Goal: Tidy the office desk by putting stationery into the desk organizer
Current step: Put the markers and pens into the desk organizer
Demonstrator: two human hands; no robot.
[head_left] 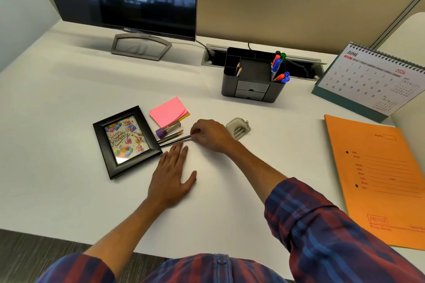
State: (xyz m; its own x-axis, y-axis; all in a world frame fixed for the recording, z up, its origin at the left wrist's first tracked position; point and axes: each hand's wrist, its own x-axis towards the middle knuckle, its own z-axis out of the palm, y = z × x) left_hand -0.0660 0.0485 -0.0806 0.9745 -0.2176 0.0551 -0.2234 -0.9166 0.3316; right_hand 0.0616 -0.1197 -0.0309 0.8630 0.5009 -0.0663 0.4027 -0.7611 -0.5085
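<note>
Several dark pencils (174, 139), right hand (210, 134) seemingly pinching.

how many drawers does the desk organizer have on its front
2. Both sit in the front face of the desk organizer, stacked: the upper drawer directly above the lower drawer, both closed. The organizer's back and sides are hidden, so more could exist there.
</note>
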